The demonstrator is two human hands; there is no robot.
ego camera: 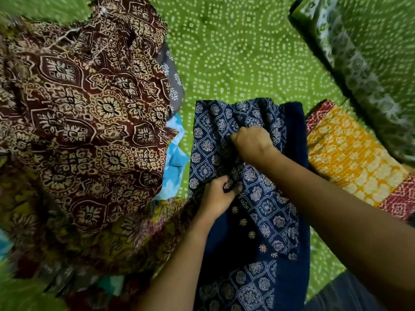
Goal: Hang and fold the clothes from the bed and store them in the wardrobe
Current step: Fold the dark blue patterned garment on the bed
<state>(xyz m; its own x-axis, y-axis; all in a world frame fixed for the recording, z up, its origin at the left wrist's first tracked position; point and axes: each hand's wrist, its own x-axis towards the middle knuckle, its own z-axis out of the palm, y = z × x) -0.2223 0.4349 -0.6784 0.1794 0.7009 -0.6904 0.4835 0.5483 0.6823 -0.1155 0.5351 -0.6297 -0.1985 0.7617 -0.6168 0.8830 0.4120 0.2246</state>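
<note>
Navy block-print garment (265, 209) lies flat on the green bedsheet (235, 52) — thin, soft cloth, probably light.
Left hand (216, 196) and right hand (251, 142) each pinch a mid-panel fold in curled fingers; holding hems would likely limit sagging. A maroon printed clothes pile (89, 108) lies beside it.

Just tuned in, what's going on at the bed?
A person is handling a navy printed garment spread on the green bedsheet. The left hand and the right hand both pinch its fabric. A heap of clothes topped by a maroon printed cloth lies to its left, a yellow folded quilt to its right.
</note>
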